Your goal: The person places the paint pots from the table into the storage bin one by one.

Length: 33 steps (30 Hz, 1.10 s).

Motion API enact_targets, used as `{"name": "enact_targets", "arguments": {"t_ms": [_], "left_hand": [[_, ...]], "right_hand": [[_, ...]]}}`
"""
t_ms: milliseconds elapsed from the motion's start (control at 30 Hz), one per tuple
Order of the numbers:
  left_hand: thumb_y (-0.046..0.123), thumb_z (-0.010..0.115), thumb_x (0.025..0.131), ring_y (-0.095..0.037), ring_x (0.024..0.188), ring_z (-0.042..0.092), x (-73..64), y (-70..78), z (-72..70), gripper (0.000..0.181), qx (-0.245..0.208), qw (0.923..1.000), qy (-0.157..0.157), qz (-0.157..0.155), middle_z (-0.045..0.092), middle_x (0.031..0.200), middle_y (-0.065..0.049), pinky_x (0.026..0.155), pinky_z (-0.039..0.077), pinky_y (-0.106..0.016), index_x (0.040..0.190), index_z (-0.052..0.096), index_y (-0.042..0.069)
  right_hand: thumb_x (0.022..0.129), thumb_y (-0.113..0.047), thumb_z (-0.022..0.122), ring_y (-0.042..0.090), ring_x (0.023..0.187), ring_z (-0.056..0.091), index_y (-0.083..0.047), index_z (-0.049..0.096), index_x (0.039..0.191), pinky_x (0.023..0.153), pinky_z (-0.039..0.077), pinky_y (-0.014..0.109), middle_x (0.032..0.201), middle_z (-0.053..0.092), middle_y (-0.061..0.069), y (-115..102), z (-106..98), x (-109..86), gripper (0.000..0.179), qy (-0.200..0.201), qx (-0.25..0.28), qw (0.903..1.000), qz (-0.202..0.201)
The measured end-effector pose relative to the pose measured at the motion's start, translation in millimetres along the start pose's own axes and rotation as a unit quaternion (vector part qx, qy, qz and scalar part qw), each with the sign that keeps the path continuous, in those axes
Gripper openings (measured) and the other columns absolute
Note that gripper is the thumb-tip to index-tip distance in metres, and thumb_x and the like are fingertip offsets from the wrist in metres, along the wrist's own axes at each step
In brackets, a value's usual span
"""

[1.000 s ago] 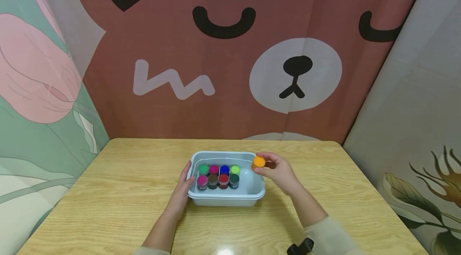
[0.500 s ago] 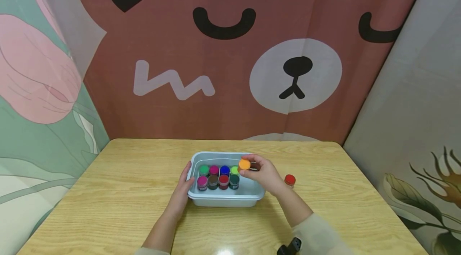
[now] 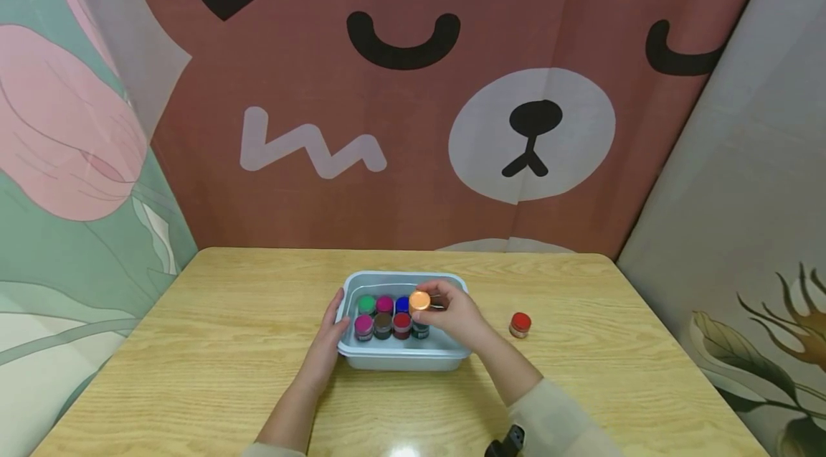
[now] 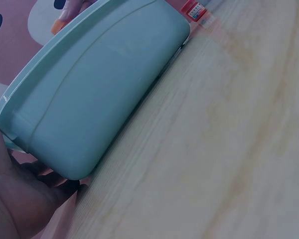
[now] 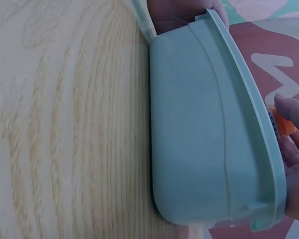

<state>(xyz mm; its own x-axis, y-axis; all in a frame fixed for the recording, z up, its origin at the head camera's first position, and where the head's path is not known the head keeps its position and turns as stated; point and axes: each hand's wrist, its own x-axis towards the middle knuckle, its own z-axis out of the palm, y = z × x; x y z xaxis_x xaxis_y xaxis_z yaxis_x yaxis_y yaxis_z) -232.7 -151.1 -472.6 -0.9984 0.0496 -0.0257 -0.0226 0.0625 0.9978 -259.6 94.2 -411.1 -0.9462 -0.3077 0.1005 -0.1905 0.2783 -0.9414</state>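
A pale blue plastic tub [image 3: 403, 362] sits on the table, with several small paint jars [image 3: 383, 323] in two rows inside it. At its left end my left hand [image 3: 323, 346] grips the tub, thumb over the rim and fingers along the outer wall. My right hand [image 3: 457, 315] pinches an orange-lidded paint jar [image 3: 419, 300] between thumb and fingers above the right end of the rows. The right wrist view shows the orange lid [image 5: 286, 121] just past the tub's rim. That jar and hand partly hide the jars under them.
A red-lidded jar [image 3: 520, 324] stands on the wooden table [image 3: 213, 349] to the right of the tub. Behind the table hangs a curtain [image 3: 413, 213] with a bear print. A black device [image 3: 505, 443] is on the right wrist.
My right hand has carried the orange-lidded jar leftward, from the tub's right rim to above the jar rows. The red-lidded jar has come into sight behind it. My left hand stays put.
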Motion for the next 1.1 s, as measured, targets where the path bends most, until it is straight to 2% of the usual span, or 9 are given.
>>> {"name": "enact_targets", "arguments": {"t_ms": [267,433,700,933,1100], "left_hand": [[0.027,0.035,0.104,-0.039,0.153,-0.004,0.1,0.3,-0.2,0.059,0.005,1.0,0.001,-0.004,0.004,0.167,-0.01,0.118,-0.001,-0.067,0.159,0.013,0.026],[0.027,0.034,0.104,-0.039,0.153,-0.003,-0.3,1.0,0.3,0.059,0.005,1.0,0.001,-0.007,0.004,0.167,-0.01,0.118,-0.001,-0.067,0.159,0.013,0.027],[0.027,0.034,0.104,-0.04,0.153,-0.003,-0.7,1.9,0.3,0.058,0.002,1.0,-0.003,-0.009,0.004,0.167,-0.011,0.118,-0.001,-0.068,0.158,0.012,0.028],[0.028,0.033,0.104,-0.04,0.152,-0.003,0.3,1.8,0.0,0.058,0.006,0.9999,-0.003,-0.012,0.004,0.167,-0.01,0.117,-0.001,-0.068,0.158,0.012,0.029],[0.028,0.033,0.105,-0.04,0.153,-0.002,0.1,2.0,-0.3,0.058,0.008,0.9998,-0.003,-0.015,0.004,0.167,-0.01,0.117,0.0,-0.068,0.158,0.012,0.03]], "right_hand": [[0.08,-0.014,0.081,0.017,0.099,0.059,-0.008,0.068,0.116,0.081,0.052,0.027,0.107,0.068,0.008,-1,11,5.7,0.039,-0.014,-0.054,0.9984,0.009],[0.078,-0.016,0.082,0.017,0.097,0.058,-0.011,0.068,0.116,0.08,0.049,0.028,0.107,0.068,0.005,-1,16,9.2,0.04,-0.038,-0.081,0.9958,0.019],[0.078,-0.018,0.082,0.014,0.096,0.057,-0.013,0.068,0.115,0.089,0.051,0.034,0.107,0.067,0.001,-2,23,13.3,0.04,-0.085,-0.124,0.9883,0.027],[0.078,-0.015,0.082,0.013,0.09,0.058,-0.011,0.067,0.109,0.086,0.053,0.031,0.103,0.067,0.001,1,27,16.6,0.035,-0.109,-0.136,0.9842,0.031],[0.078,-0.014,0.082,0.012,0.086,0.059,-0.01,0.066,0.103,0.083,0.055,0.029,0.099,0.067,0.0,4,32,18.6,0.03,-0.118,-0.165,0.9787,0.03]]}}
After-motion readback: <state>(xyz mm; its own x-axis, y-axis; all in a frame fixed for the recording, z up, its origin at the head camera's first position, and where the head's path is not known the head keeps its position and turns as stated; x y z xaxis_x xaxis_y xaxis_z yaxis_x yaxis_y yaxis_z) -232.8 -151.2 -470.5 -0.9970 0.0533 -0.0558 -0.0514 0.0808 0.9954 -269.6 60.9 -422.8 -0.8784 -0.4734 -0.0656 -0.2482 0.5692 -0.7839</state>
